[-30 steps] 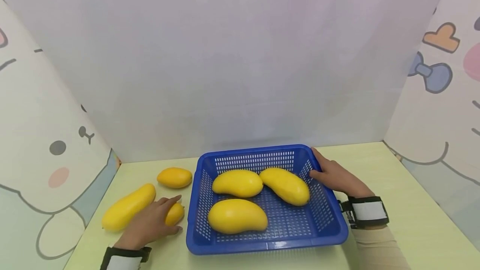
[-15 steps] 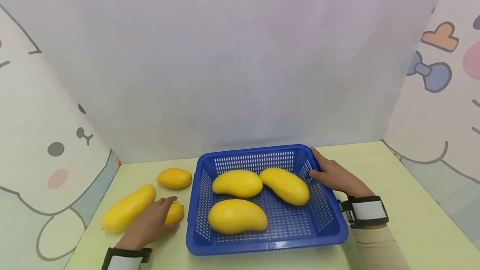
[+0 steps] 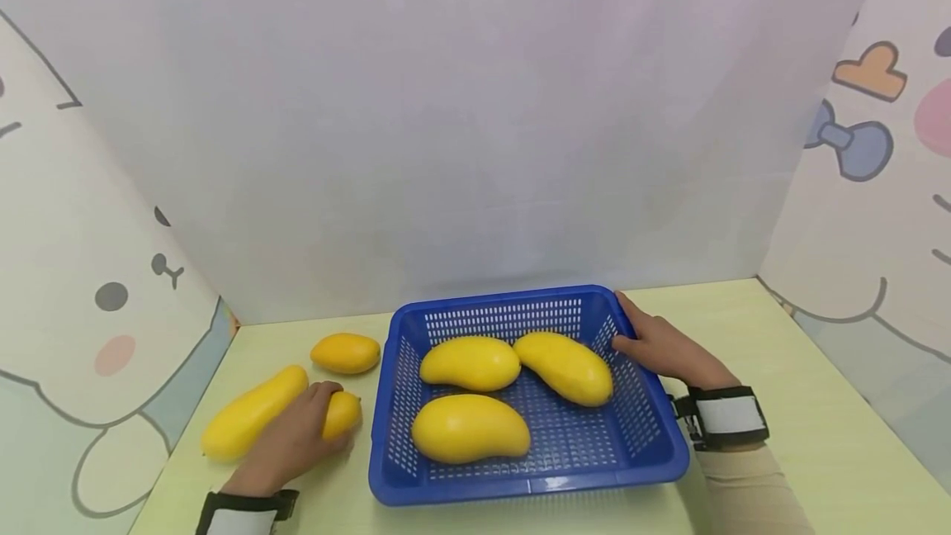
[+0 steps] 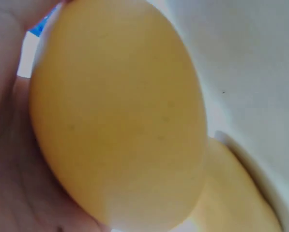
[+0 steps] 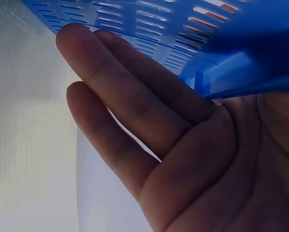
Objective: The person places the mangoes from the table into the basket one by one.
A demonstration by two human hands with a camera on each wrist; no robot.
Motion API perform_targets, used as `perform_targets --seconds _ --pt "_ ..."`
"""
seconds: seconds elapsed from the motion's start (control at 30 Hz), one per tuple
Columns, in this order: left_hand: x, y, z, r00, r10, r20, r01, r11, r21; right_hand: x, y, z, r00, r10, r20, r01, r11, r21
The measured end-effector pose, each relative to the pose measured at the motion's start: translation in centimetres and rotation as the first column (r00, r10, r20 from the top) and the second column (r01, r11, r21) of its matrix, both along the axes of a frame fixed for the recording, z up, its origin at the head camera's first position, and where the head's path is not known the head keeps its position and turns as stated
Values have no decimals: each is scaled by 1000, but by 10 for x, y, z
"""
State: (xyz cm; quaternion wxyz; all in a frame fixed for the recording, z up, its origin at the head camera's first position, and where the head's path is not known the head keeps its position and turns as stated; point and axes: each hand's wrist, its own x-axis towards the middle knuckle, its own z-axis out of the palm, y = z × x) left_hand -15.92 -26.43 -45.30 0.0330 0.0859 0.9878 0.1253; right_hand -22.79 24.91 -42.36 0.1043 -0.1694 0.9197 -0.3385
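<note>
My left hand (image 3: 295, 436) grips a small yellow mango (image 3: 342, 415) on the table, left of the blue basket (image 3: 529, 485). Up close in the left wrist view, the mango (image 4: 120, 116) lies against the palm. My right hand (image 3: 669, 347) holds the basket's right side, thumb over the rim and fingers along the outer wall. In the right wrist view several fingers (image 5: 134, 104) lie under that slotted wall (image 5: 149, 24). Inside the basket are three large yellow mangoes: one at back left (image 3: 471, 363), one at back right (image 3: 566, 370), one in front (image 3: 470, 429).
A long yellow mango (image 3: 256, 411) lies just left of my left hand. Behind it is a smaller orange-yellow mango (image 3: 345, 352), close to the basket's left side. A pale curtain (image 3: 475, 130) closes off the back of the light yellow table (image 3: 832, 403).
My left hand's fingers and thumb have closed round the small mango, which has shifted very slightly. The right hand and the basket stay in place.
</note>
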Motion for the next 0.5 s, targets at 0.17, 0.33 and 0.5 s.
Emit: perform_targets --seconds 0.17,0.33,0.5 --pt "3 2 9 996 12 -84 -11 1000 7 1 -1 2 1000 -3 11 3 1000 -14" --pt "7 7 20 990 26 -135 -23 999 23 1 -1 2 1000 -6 15 6 1000 -19" --pt "11 10 28 986 36 -164 -33 999 21 1 -1 1 1000 -9 21 10 1000 -23"
